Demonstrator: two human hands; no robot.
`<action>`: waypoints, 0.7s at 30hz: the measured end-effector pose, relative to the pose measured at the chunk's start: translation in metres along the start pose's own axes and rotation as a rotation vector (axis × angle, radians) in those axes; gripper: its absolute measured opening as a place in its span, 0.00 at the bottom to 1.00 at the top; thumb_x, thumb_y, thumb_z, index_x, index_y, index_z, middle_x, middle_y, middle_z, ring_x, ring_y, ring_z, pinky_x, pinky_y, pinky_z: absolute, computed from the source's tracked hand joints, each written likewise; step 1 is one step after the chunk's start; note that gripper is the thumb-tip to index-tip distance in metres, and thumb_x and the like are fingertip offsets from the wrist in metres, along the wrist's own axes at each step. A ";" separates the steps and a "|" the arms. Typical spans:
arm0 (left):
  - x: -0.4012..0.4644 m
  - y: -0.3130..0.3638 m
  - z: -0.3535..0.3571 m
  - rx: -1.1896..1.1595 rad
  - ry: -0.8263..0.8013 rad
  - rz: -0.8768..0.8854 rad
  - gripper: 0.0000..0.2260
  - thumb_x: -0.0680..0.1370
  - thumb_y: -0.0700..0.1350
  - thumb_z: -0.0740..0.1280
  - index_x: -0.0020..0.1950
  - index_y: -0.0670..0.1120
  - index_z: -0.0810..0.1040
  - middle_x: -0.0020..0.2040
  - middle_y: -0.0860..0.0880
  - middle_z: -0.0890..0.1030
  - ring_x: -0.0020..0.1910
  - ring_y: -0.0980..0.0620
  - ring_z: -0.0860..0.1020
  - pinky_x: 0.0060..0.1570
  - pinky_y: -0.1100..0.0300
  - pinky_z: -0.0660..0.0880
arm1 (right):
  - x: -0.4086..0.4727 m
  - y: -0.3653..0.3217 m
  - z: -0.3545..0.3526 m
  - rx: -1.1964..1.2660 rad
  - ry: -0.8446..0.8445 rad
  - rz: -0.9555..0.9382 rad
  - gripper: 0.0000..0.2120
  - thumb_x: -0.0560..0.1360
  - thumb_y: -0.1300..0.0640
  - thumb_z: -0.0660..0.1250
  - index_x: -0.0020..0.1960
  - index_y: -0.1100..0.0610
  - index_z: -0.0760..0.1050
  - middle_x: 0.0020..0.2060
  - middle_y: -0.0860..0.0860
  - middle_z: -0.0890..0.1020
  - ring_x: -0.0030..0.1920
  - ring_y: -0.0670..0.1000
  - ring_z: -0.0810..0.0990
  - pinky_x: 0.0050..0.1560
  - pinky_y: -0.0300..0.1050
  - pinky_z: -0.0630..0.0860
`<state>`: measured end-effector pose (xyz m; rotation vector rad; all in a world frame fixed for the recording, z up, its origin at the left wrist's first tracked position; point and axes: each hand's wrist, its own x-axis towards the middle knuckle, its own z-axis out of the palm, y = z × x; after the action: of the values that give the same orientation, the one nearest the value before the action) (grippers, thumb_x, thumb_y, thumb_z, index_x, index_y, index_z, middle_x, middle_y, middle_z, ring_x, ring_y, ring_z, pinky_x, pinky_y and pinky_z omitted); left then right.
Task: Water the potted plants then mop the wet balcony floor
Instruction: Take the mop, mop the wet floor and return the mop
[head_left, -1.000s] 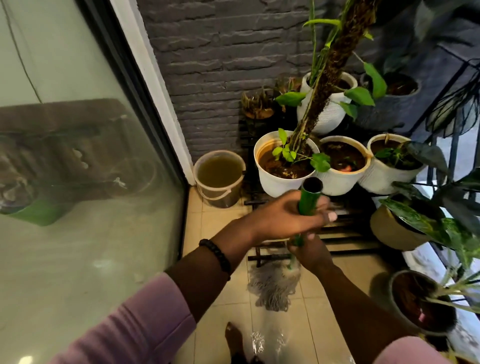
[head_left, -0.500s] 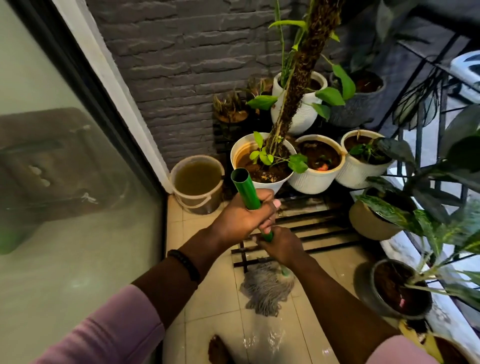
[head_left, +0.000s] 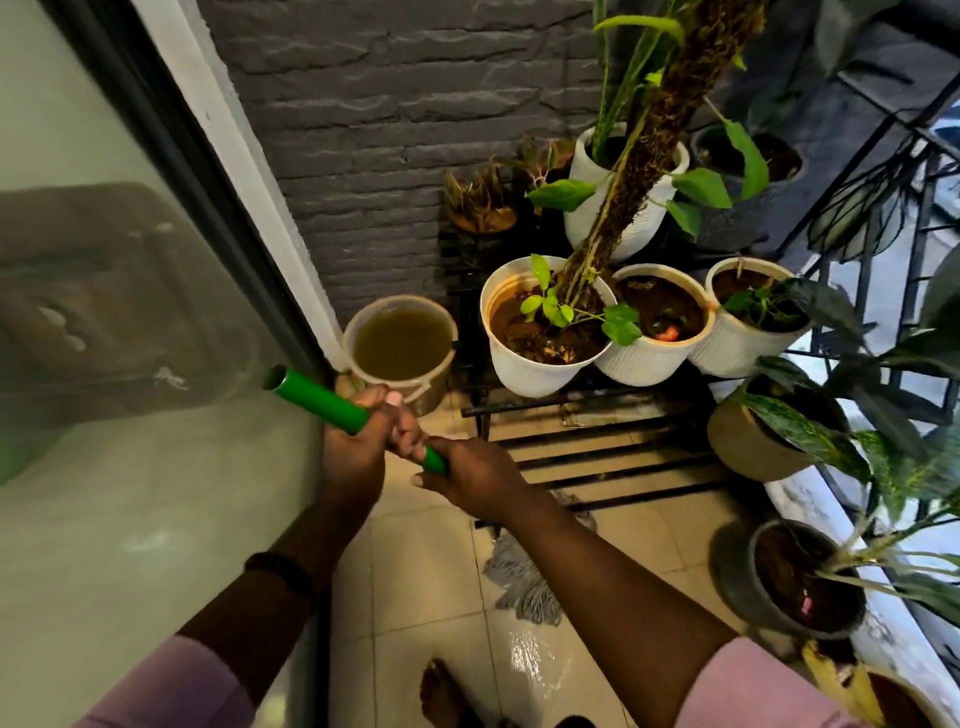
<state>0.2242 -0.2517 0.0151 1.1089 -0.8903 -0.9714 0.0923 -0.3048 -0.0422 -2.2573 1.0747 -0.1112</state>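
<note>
Both hands hold a mop by its green handle (head_left: 317, 399). My left hand (head_left: 363, 441) grips the handle higher up, its top end pointing left toward the glass door. My right hand (head_left: 470, 475) grips it just below. The grey string mop head (head_left: 524, 577) lies on the beige floor tiles (head_left: 421, 571), partly hidden behind my right forearm. A wet shine (head_left: 535, 665) shows on the tiles near my bare foot (head_left: 441, 691). White pots with plants (head_left: 540, 332) stand on a black slatted rack (head_left: 597, 452).
A bucket of murky water (head_left: 400, 345) sits in the corner by the grey brick wall. The glass sliding door (head_left: 130, 364) fills the left. Dark pots (head_left: 795, 577) and leafy plants line the right side along a black railing (head_left: 883, 171).
The handle's top has swung left toward the glass door, and both hands have moved left with it. The mop head has shifted right on the tiles.
</note>
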 end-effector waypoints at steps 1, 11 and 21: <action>-0.003 -0.003 -0.012 0.013 0.030 0.006 0.12 0.79 0.41 0.58 0.35 0.44 0.68 0.27 0.48 0.71 0.26 0.48 0.73 0.33 0.57 0.75 | 0.005 -0.006 0.009 -0.031 -0.031 -0.029 0.19 0.76 0.43 0.65 0.65 0.47 0.72 0.51 0.55 0.84 0.50 0.59 0.81 0.44 0.46 0.73; -0.083 -0.073 -0.058 0.241 0.046 -0.106 0.14 0.82 0.47 0.59 0.41 0.42 0.76 0.38 0.43 0.80 0.43 0.39 0.80 0.51 0.45 0.78 | -0.002 0.013 0.051 -0.243 -0.505 -0.029 0.18 0.79 0.48 0.62 0.68 0.51 0.68 0.59 0.59 0.79 0.58 0.62 0.77 0.51 0.51 0.72; -0.080 -0.142 0.042 0.284 -0.449 -0.318 0.07 0.81 0.47 0.62 0.48 0.52 0.79 0.53 0.54 0.82 0.59 0.57 0.79 0.60 0.60 0.75 | -0.067 0.117 0.026 -0.336 -0.387 0.347 0.13 0.80 0.54 0.61 0.64 0.54 0.70 0.62 0.55 0.77 0.63 0.58 0.76 0.59 0.51 0.71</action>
<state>0.1344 -0.2114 -0.1217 1.3243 -1.2672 -1.4241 -0.0221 -0.2980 -0.1171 -2.2037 1.3161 0.6672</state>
